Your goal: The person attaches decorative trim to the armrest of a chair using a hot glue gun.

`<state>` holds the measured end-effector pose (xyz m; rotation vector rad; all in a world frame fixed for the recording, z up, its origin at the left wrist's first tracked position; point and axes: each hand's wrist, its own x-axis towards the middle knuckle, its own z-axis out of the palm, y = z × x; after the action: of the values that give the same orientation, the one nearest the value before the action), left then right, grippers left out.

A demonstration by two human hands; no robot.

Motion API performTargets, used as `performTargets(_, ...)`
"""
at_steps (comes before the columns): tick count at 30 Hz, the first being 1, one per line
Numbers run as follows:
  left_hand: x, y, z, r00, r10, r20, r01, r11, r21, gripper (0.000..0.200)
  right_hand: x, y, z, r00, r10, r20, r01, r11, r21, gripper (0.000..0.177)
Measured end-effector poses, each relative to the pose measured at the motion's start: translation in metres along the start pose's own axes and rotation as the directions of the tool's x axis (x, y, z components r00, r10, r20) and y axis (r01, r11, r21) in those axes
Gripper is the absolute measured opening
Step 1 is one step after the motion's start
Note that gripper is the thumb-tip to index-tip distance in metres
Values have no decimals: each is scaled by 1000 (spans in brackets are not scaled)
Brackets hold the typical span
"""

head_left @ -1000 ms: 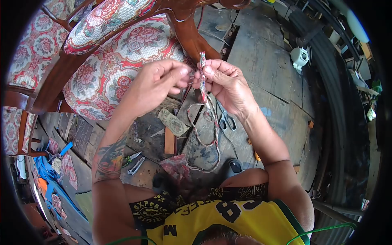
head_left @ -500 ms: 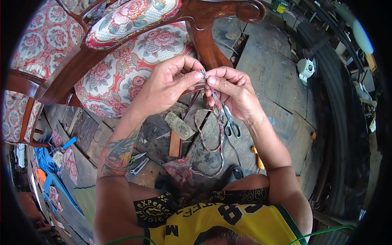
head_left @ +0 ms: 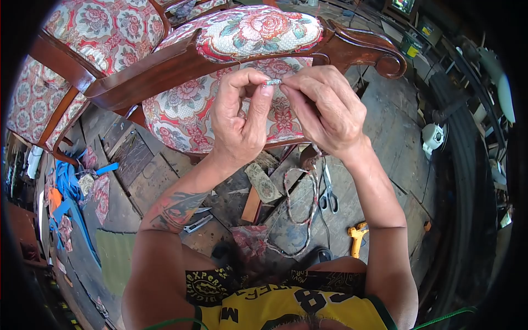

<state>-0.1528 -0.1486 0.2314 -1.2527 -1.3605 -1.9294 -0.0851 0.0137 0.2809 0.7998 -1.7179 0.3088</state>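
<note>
Between the fingertips of both hands is the end of a thin fabric-covered piping cord [head_left: 273,82], held in front of the chair's padded armrest [head_left: 258,34]. My left hand [head_left: 241,118] pinches it with thumb and forefinger. My right hand [head_left: 329,107] closes on the same end from the other side, its palm turned down and some fingers hidden. Below the right hand the rest of the cord hangs and lies looped on the floor. Behind both hands spreads the flower-patterned seat [head_left: 184,113] of the wooden chair.
On the plank floor lie scissors [head_left: 329,199], a yellow tool shaped like a glue gun [head_left: 357,240], a utility knife [head_left: 198,224], a wood strip [head_left: 252,205] and a patterned scrap [head_left: 262,182]. Blue strips [head_left: 69,184] are heaped at left. A white machine part [head_left: 433,138] stands at right.
Both hands have risen with the cord end to the armrest's height. My right hand has turned palm-down. The view has shifted, so the chair sits lower and farther right.
</note>
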Motion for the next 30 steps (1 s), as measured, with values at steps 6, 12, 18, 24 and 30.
performTargets(6, 11, -4, 0, 1000, 7, -20, -4, 991, 134, 18, 6, 19, 8, 992, -124, -15, 122, 987, -109, 38)
performTargets(12, 6, -2, 1, 988, 28, -153, -2, 986, 164, 24, 6, 25, 6, 983, -182, 27, 183, 956, -229, 45)
performTargets(18, 17, -2, -8, 885, 461, -59, -334, 719, 610, 32, 5, 27, 9, 978, -207, 28, 207, 937, -283, 48)
performTargets(24, 27, 0, -9, 810, 586, 17, -396, 526, 752, 34, 6, 28, 10, 977, -211, 39, 213, 933, -289, 50)
performTargets(30, 30, -3, -13, 809, 588, 22, -391, 509, 767, 34, 6, 28, 10, 976, -213, 52, 219, 926, -307, 51)
